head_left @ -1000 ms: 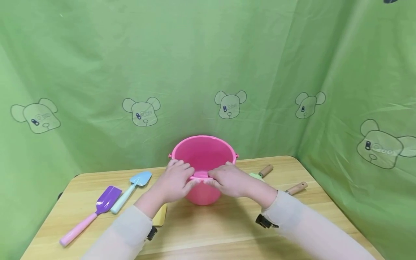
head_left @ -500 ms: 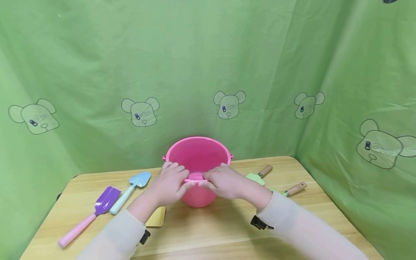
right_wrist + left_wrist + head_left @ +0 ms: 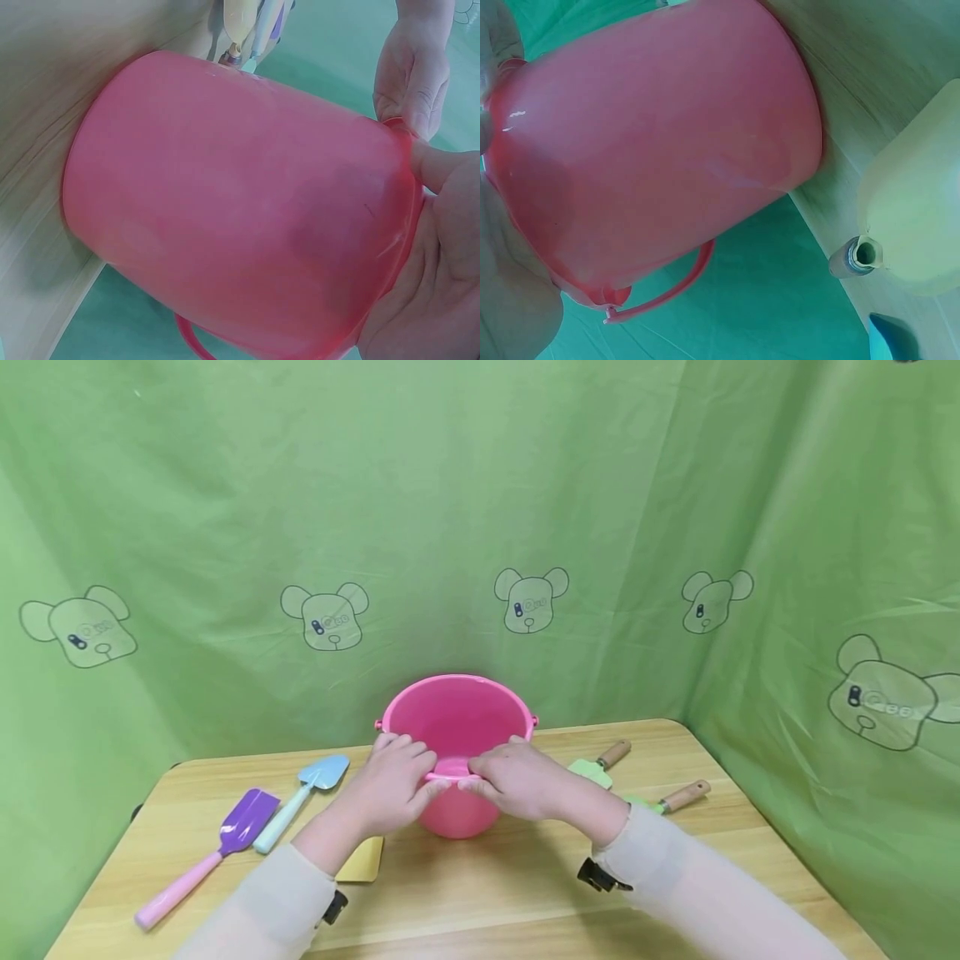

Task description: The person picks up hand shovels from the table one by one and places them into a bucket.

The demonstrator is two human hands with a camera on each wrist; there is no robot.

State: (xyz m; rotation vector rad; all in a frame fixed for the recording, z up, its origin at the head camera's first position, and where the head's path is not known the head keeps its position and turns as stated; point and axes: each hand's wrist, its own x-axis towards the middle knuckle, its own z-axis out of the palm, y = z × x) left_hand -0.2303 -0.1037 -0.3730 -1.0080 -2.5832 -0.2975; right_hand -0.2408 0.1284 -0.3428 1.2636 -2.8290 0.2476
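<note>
A pink bucket (image 3: 459,818) stands upright on the table near its back edge. My left hand (image 3: 393,782) grips the front left of its rim, thumb outside and fingers curled over the edge. The right hand (image 3: 525,779) holds the front right of the rim the same way, the two thumbs a short gap apart. In the left wrist view the bucket's wall (image 3: 660,150) and a hanging handle (image 3: 675,291) show. Both hands appear at the rim in the right wrist view, around the bucket (image 3: 240,202).
Left on the wooden table (image 3: 480,910) lie a purple scoop (image 3: 247,821) with a pink handle and a light blue trowel (image 3: 324,772). A yellow blade (image 3: 363,862) shows beside the left forearm. Two wooden-handled green tools (image 3: 592,771) (image 3: 684,797) lie right. Green curtains surround the table.
Over the last second the bucket and both hands have shifted slightly left and toward me. Since half a second ago they look still, with both hands gripping the rim throughout.
</note>
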